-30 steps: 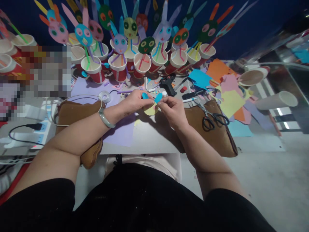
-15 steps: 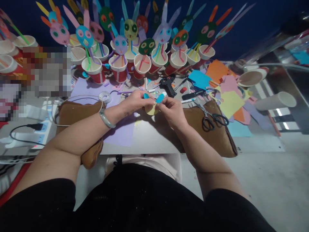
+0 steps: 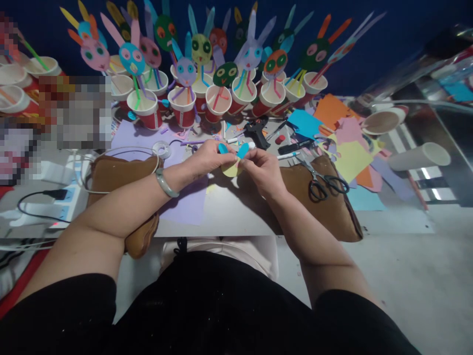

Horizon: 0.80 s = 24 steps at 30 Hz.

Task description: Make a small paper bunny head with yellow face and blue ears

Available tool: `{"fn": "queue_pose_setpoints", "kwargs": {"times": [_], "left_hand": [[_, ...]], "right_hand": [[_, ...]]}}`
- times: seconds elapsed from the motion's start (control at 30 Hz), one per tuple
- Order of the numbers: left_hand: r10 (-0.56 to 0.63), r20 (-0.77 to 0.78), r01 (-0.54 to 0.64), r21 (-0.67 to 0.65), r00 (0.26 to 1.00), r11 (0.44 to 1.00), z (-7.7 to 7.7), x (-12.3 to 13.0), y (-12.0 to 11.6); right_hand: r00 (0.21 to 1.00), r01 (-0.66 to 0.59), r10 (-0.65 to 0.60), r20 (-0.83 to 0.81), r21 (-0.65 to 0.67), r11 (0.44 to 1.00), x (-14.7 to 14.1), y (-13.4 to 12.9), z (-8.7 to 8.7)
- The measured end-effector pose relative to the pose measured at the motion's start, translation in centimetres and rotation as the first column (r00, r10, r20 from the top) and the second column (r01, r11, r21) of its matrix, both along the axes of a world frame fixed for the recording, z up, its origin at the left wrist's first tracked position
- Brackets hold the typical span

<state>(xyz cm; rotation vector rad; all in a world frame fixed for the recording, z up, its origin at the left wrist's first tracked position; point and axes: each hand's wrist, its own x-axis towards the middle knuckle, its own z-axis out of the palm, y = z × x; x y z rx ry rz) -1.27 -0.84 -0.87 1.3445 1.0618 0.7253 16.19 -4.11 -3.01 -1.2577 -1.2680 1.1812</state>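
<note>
Between my two hands is a small yellow paper cutout [image 3: 230, 170] with two blue paper ears at its top, held just above the table. My left hand [image 3: 211, 157] pinches it from the left, thumb against fingers, close to one blue ear. On the other side my right hand [image 3: 263, 170] pinches it beside the second blue ear. My fingertips cover the cutout's middle. Under my left wrist lies a sheet of purple paper [image 3: 185, 207]. Beyond my hands are a black glue gun [image 3: 256, 132] and a white pen [image 3: 288, 155].
Red and white paper cups [image 3: 184, 106] with paper rabbit faces on straws line the back. Black-handled scissors [image 3: 325, 185] lie on a brown cushion [image 3: 332, 217] at right, near coloured paper scraps [image 3: 351, 157]. A tape roll [image 3: 161, 150], cable and power strip [image 3: 70, 197] are at left.
Both hands keep their pinch on the yellow cutout and have hardly moved. The view has shifted slightly.
</note>
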Motion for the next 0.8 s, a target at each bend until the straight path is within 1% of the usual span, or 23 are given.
{"fn": "queue_pose_setpoints", "kwargs": {"times": [0.2, 0.3, 0.47, 0.67, 0.8], "left_hand": [[-0.031, 0.007, 0.031, -0.032, 1.000, 0.999, 0.10, 0.10, -0.05], [-0.006, -0.015, 0.005, -0.041, 1.000, 0.999, 0.17, 0.21, -0.12], [0.025, -0.020, -0.026, -0.019, 0.999, 0.999, -0.03, 0.31, -0.05], [-0.034, -0.002, 0.034, -0.019, 0.999, 0.999, -0.31, 0.13, 0.22], [-0.034, -0.011, 0.034, 0.000, 0.999, 0.999, -0.07, -0.08, 0.30]], "right_hand": [[1.000, -0.024, 0.024, 0.009, 0.000, 1.000, -0.06, 0.01, 0.05], [0.999, -0.031, 0.031, 0.009, -0.005, 1.000, -0.04, 0.00, -0.04], [0.999, -0.034, 0.034, 0.008, -0.008, 0.999, -0.06, 0.09, -0.17], [0.999, -0.048, 0.048, 0.013, -0.009, 0.999, -0.11, -0.05, -0.13], [0.999, -0.043, 0.043, 0.019, 0.003, 0.999, -0.07, 0.19, -0.65]]}}
